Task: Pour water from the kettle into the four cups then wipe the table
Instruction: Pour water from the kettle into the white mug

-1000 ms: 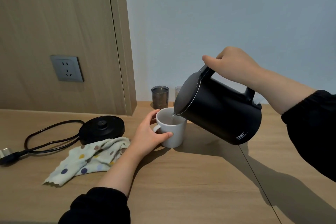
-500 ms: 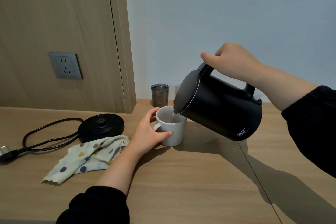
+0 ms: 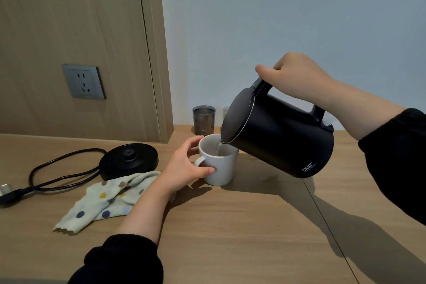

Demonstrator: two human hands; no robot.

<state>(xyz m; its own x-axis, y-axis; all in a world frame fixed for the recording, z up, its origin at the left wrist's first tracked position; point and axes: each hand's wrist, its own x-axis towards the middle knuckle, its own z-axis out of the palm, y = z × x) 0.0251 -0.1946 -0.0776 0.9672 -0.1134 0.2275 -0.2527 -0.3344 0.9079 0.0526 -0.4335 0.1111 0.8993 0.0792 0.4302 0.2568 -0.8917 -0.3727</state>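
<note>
Kettle [image 3: 280, 136], matte black, tilted, spout over white mug [image 3: 220, 165].

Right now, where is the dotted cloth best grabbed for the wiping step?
Pinch the raised, bunched folds in the middle of the dotted cloth, coming from above. It lies crumpled on the table with its far edge at the kettle base, so the thin, flat near corner probably offers fingers less to catch.
</note>
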